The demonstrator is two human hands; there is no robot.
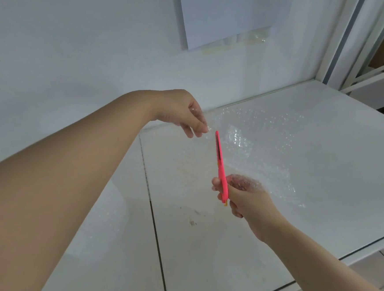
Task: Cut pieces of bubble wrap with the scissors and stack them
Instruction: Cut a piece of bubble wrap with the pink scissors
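Note:
A clear sheet of bubble wrap (266, 139) is held up above the white table (329, 203). My left hand (184, 113) pinches its upper left edge between thumb and fingers. My right hand (243, 198) grips pink scissors (220, 166), blades pointing up and nearly closed inside the sheet. Part of the wrap drapes over my right knuckles. A pale, bubble-textured piece (96, 224), which looks like more wrap, lies on the table at lower left under my left forearm.
The table has a dark seam (154, 217) running front to back and some small marks near the middle. A white paper sheet (226, 9) hangs on the wall behind. A metal frame post (347, 29) stands at the right; tiled floor shows at lower right.

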